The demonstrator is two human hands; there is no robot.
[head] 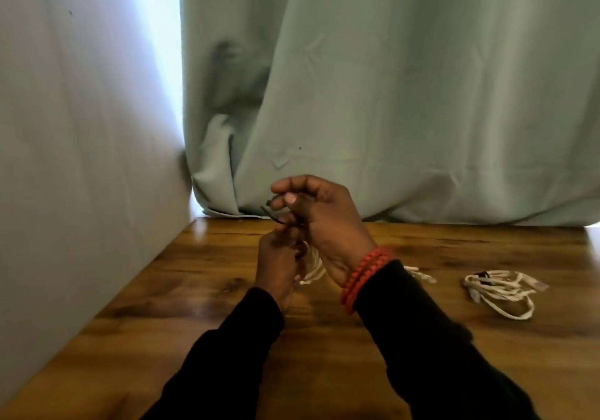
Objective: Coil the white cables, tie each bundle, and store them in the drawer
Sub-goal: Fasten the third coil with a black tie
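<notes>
While the left hand gripped a coil, the right hand pinched a dark tie; tying seemed underway, cinching next; another bundle lay at three o'clock on the worktop

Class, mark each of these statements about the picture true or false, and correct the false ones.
1. Both hands work at a white cable above the table. True: left hand, right hand, white cable, table.
2. A tied cable bundle lies right of the hands. True.
3. The bracelet is blue. False: it is red.
4. An open drawer shows. False: none is in view.
</notes>
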